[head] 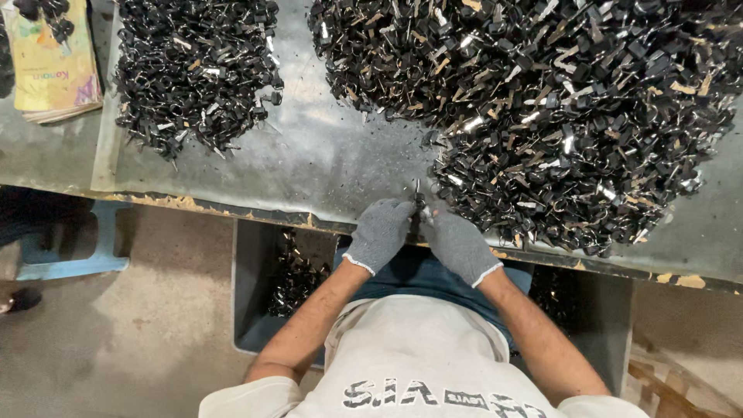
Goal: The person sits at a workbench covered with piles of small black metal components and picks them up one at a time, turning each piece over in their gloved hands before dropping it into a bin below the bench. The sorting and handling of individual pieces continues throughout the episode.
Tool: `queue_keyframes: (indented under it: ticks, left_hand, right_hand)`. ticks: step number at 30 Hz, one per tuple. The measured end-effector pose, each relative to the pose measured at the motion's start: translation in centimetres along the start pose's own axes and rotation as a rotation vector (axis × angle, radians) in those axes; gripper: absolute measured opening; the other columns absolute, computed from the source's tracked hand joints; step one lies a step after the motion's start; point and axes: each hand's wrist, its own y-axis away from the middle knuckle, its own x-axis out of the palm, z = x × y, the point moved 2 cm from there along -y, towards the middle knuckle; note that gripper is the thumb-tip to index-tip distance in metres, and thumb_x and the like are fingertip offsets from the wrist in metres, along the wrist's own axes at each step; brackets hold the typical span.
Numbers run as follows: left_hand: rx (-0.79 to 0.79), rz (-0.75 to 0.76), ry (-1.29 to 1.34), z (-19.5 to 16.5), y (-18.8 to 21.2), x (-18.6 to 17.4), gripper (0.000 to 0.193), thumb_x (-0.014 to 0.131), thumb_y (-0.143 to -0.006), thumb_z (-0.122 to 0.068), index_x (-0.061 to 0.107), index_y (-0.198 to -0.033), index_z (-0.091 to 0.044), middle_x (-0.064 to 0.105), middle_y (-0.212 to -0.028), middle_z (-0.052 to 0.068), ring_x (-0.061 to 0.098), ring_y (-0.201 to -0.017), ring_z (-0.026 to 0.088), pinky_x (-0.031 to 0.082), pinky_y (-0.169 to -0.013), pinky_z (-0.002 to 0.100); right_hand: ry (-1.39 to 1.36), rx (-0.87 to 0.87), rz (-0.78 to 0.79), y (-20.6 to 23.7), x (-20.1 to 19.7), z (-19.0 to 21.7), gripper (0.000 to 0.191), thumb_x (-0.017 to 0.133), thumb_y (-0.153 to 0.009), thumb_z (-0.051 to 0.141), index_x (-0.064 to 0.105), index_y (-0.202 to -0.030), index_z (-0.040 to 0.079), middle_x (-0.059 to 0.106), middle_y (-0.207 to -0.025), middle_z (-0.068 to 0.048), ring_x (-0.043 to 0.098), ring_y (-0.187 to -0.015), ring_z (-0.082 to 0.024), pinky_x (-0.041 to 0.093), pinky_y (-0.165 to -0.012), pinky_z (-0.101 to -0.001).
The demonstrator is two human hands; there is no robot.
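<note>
Right, fingers first: both hands are gloved in grey knit, and the fingertips meet over one small black-and-metal clip part (419, 203) at the table's front edge. Left hand (379, 232) is curled in, fingers narrow, pinching the part from its side. Right hand (458, 244) likewise closed down on it from the other side. The part is mostly hidden between the gloves; only a sliver of metal pokes up.

Risks as I judge them:
- The grip sits right over the table edge (309, 220). If a glove slips on the metal, the part likely falls toward the grey bin (251, 294) below or the floor.
- Knit gloves could snag on the thin metal tab and dull the feel, so a misaligned part may go unnoticed.
- The big heap of black clips (557, 116) lies just beside the right hand, touching distance. A nudge of the wrist could send pieces sliding off the edge.
- The smaller heap (193, 70) is well apart on the left, so low risk there.
- Loose specks on the grey tabletop (333, 147) near the hands could get pressed in.

A yellow booklet (54, 66) sits far left, clear of the work.
</note>
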Motion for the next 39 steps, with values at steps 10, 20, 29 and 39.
queue_keyframes:
  ticks: [10,20,29,39]
  left_hand:
    - [-0.058,-0.031,0.008,0.1,0.5,0.0,0.032,0.067,-0.082,-0.008,0.066,-0.113,-0.008,0.067,-0.096,0.014,0.066,-0.095,0.036,0.053,-0.083,0.049]
    - [-0.043,-0.115,-0.020,-0.1,1.1,0.4,0.037,0.068,-0.082,-0.012,0.065,-0.118,-0.003,0.065,-0.091,0.013,0.065,-0.088,0.035,0.052,-0.078,0.048]
    - [-0.175,-0.080,0.061,-0.3,0.8,0.4,0.012,0.072,-0.083,-0.019,0.067,-0.087,-0.009,0.068,-0.084,0.014,0.067,-0.082,0.036,0.051,-0.071,0.050]
    - [-0.034,-0.162,0.050,-1.1,1.3,0.8,0.011,0.066,-0.081,-0.011,0.067,-0.092,-0.010,0.067,-0.082,0.013,0.067,-0.077,0.035,0.052,-0.069,0.048]
  right_hand:
    - [0.201,-0.134,-0.218,0.3,0.6,0.1,0.044,0.060,-0.092,0.015,0.057,-0.133,-0.002,0.069,-0.123,-0.022,0.075,-0.089,-0.034,0.061,-0.067,-0.0428]
    - [-0.074,-0.233,-0.086,-1.2,0.1,0.1,0.020,0.064,-0.092,0.014,0.065,-0.105,-0.001,0.068,-0.106,-0.026,0.069,-0.096,-0.043,0.057,-0.081,-0.0466]
    - [0.043,-0.063,-0.118,1.5,-0.1,0.1,0.056,0.061,-0.093,0.015,0.050,-0.141,-0.013,0.069,-0.097,-0.027,0.072,-0.074,-0.041,0.059,-0.062,-0.0487]
    - [-0.045,0.035,-0.075,0.7,0.3,-0.2,0.045,0.061,-0.091,0.017,0.054,-0.130,-0.003,0.070,-0.090,-0.026,0.071,-0.077,-0.043,0.057,-0.066,-0.0531]
